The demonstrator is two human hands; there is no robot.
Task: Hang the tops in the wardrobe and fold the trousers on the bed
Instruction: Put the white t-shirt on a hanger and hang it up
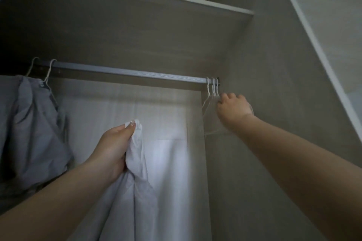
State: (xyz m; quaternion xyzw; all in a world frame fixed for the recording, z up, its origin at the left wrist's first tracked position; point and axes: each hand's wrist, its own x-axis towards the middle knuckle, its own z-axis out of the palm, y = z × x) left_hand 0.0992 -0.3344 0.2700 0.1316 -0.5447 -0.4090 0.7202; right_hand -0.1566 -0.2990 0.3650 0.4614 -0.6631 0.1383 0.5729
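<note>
We look up into the wardrobe [254, 84], whose rail [127, 73] runs from upper left to the right side wall beneath a shelf [137, 15].

Left hand [115, 150]: we hold it raised at centre, below the rail. Its fingers and thumb are curled round a bunched fold of the white top [141, 182], gripping it firmly. The gathered cloth stands up above the thumb, and the rest of the top hangs straight down from the fist toward the lower edge of the view. It is not on the rail.

Right hand [233, 108]: we reach it to the right end of the rail, just beside the wardrobe wall. Three white wire hangers [213, 89] hang there close together, hooks over the rail. The fingers are curled at the necks of these hangers, touching them. We cannot tell which hanger they grasp, nor how tightly; the wire body of one hanger shows faintly below and to the left of the hand.

At the left end of the rail, two more hooks [50, 70] sit over the bar, carrying a grey garment [33, 129] that hangs crumpled against the left side. It is well apart from the white top.

Trousers and bed are out of view.
</note>
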